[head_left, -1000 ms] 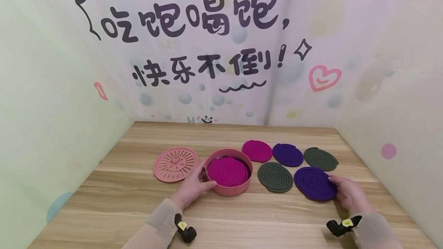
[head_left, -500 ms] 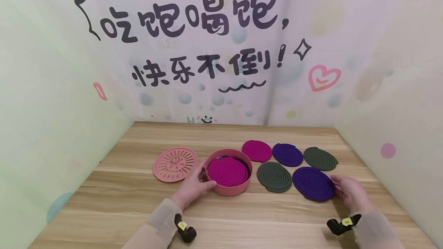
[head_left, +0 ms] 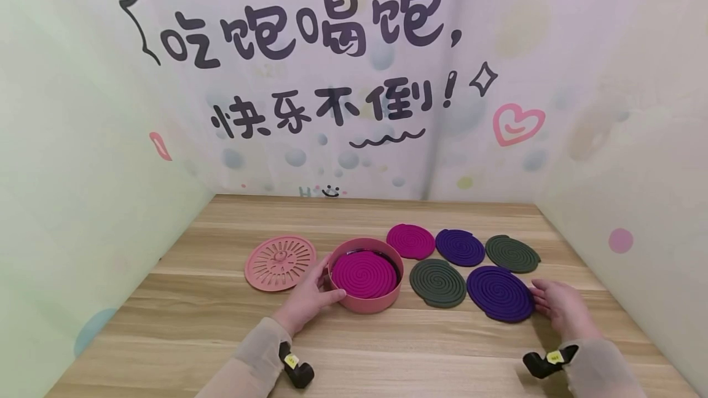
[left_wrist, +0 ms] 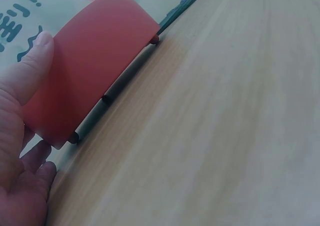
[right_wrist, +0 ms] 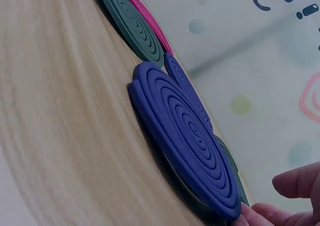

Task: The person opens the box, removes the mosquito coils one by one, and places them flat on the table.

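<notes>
My left hand (head_left: 306, 303) grips the left side of a round pink mosquito coil holder (head_left: 369, 304), thumb on its front wall. A magenta mosquito coil (head_left: 364, 275) lies inside the holder, overlapping dark lining. Small feet show beneath the holder (left_wrist: 95, 60) in the left wrist view. At the right, fingertips of my right hand (head_left: 561, 309) are at the right edge of a dark blue mosquito coil (head_left: 500, 295) lying on the table. The right wrist view shows the thumb apart from this blue coil (right_wrist: 187, 136), fingers right at its end.
Left of the holder lies its slotted pink lid (head_left: 281, 263). A dark green coil (head_left: 438, 283) sits between holder and blue coil. Behind them stand in a row a magenta coil (head_left: 411, 241), a blue coil (head_left: 460, 247) and a green coil (head_left: 512, 253). Printed walls enclose the wooden table (head_left: 431, 355).
The front blue coil has shifted slightly left, and the green one beside it a touch left. The right hand has loosened from the blue coil's edge. The left hand and holder stay put.
</notes>
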Tool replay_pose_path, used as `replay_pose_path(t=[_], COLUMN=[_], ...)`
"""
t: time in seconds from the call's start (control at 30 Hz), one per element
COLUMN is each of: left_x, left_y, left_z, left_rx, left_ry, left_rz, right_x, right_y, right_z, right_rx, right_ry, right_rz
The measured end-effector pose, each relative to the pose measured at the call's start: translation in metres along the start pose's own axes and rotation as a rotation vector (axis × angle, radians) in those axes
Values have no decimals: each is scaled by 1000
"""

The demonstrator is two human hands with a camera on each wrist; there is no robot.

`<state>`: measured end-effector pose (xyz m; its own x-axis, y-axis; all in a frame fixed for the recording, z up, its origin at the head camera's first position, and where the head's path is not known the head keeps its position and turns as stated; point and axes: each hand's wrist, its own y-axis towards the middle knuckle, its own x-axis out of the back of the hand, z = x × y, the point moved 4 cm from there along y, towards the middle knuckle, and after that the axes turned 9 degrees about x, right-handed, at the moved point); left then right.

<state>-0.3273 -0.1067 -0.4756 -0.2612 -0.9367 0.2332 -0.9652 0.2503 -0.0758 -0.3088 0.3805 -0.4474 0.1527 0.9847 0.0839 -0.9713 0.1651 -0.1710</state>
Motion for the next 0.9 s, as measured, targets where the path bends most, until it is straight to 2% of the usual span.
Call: replay_pose_path(t=[0.17, 0.43, 0.9], left_x=[0, 0, 0], left_y=[0, 1, -2], left_z=[0, 1, -2], left_rx=[0, -4, -8], left_ry=[6, -5, 23], left_rz=[-3, 0, -19], right_x=[-1, -2, -5], right_y=[-1, -1, -4], right_z=[1, 0, 0], right_rx=[14, 27, 80], right_ry=[-68, -83, -149], right_rz=[-22, -68, -89])
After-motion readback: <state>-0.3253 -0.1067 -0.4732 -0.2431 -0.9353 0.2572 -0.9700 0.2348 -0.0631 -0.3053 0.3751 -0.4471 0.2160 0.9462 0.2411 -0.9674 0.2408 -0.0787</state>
